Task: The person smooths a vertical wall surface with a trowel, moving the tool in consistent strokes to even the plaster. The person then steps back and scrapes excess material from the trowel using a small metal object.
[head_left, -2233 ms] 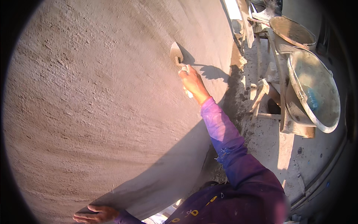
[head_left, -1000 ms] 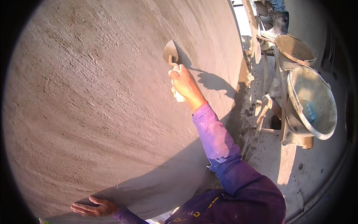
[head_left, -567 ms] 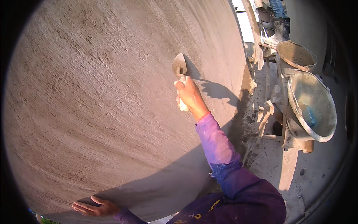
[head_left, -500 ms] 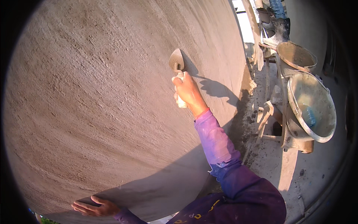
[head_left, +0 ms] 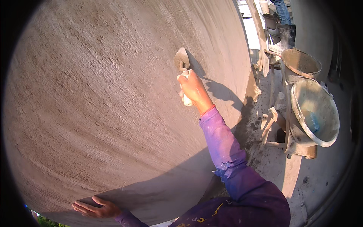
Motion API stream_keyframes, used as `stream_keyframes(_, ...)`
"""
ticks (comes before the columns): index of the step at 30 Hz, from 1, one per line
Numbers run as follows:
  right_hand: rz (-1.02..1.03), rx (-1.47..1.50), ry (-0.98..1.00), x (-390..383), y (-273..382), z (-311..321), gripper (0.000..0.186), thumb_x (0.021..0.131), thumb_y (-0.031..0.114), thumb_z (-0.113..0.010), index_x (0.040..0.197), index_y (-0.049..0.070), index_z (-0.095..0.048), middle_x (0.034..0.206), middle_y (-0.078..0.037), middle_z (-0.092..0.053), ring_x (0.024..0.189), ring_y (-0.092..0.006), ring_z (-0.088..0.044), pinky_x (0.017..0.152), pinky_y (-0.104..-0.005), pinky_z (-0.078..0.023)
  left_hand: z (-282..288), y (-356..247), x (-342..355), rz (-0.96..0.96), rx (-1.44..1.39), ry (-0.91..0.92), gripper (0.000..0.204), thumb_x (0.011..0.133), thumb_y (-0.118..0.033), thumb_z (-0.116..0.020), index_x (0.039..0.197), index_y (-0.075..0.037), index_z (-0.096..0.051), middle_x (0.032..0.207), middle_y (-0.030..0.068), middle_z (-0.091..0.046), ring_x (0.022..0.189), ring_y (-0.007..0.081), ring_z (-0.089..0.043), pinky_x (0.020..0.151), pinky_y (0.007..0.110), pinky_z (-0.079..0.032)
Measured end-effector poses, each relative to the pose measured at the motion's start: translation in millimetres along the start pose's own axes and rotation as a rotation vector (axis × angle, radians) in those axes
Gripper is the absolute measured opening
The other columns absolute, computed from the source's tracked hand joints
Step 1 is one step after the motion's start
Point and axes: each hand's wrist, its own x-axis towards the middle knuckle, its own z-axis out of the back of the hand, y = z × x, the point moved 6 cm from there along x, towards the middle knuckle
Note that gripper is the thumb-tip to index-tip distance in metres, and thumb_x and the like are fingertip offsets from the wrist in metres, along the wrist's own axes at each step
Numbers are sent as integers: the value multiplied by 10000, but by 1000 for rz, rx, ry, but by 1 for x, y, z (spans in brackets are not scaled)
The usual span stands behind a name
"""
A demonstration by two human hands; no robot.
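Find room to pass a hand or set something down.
Pass: rough grey wall between the bare left hand and pointed metal trowel. Set: shaded grey floor right of the sunlit strip. Crowded: pale wooden frame, whitish round bucket, brownish round bucket.

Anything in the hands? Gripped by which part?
Right hand grips a trowel by its pale handle. Left hand holds nothing; it rests open against the wall.

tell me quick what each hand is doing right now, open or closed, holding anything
Left hand: open, laid against the grey wall.
Right hand: closed, holding the trowel by its handle.
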Motion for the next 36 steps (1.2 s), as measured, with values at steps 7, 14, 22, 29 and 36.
stream_keyframes(7,81,4,61,24,64,-15,391,1033,195,-611,1252,-113,-512,847,-144,-633,527,-207,-643,427,-398,-509,-1,5,-2,3,25,17,755,1136,-562,-498,1660,-22,-435,1700,185,-444,1591,370,-401,1291,527,-368)
stream_keyframes(14,178,-22,76,50,101,-31,437,1027,160,-584,1271,-195,-512,860,-205,-681,530,-246,-683,442,-418,-529,-2,7,-4,20,58,29,748,1141,-572,-468,1670,-45,-424,1711,159,-440,1595,359,-397,1295,511,-374)
stream_keyframes(22,304,-197,93,62,141,-39,427,1015,162,-596,1230,-202,-535,811,-194,-702,539,-260,-702,483,-429,-553,-3,5,-5,49,40,49,778,1138,-579,-472,1664,-8,-424,1715,182,-430,1597,384,-393,1299,536,-356)
stream_keyframes(29,215,-65,120,51,109,-28,442,1008,164,-607,1233,-208,-526,907,-209,-675,538,-250,-691,454,-427,-532,0,1,-1,60,7,44,760,1138,-572,-473,1674,-35,-421,1723,185,-419,1609,381,-375,1314,545,-321)
stream_keyframes(36,189,-19,144,75,154,-52,348,1032,194,-617,1261,-46,-514,835,-87,-586,564,-178,-620,447,-389,-527,1,4,-4,103,31,59,781,1131,-601,-456,1699,-70,-386,1749,162,-391,1627,360,-351,1317,585,-285)
